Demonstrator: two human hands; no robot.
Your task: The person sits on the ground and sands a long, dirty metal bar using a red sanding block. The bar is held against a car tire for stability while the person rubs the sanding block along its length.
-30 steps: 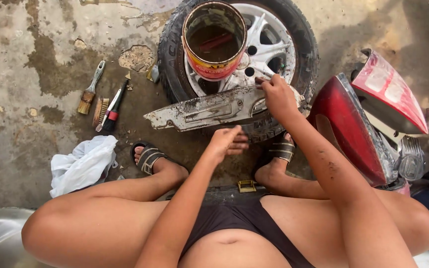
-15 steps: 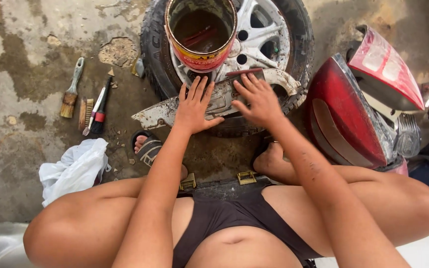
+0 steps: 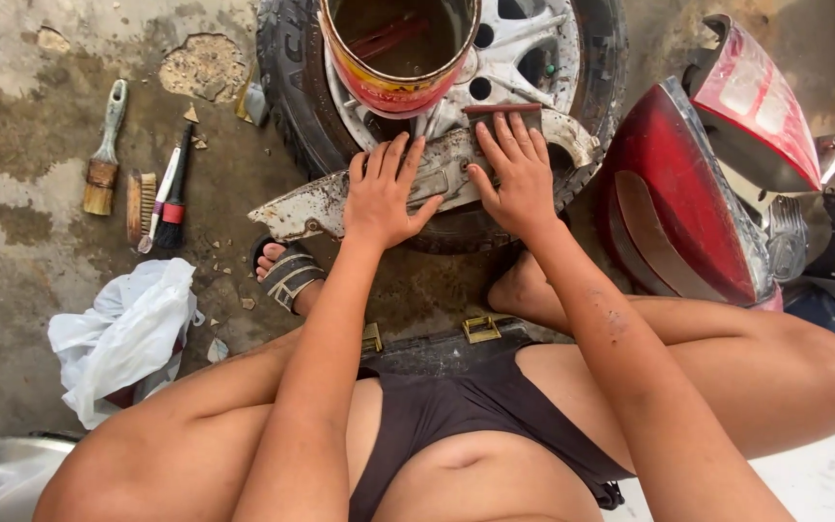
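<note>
Pressing flat: left hand (image 3: 384, 198) and right hand (image 3: 517, 174), both splayed, on the long grimy metal panel (image 3: 311, 208) lying left-right across the tyre (image 3: 287, 87).

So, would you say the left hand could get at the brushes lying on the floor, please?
Probably yes: the left hand lies flat on the grey panel, holding nothing, and only bare concrete floor separates it from the brushes to its left.

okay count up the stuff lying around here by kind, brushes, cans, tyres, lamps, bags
Brushes: 3 (wooden, flat bristle, black with red band)
Paint cans: 1
Tyres: 1
Red tail lamps: 2
White plastic bags: 1
Total: 8
</note>
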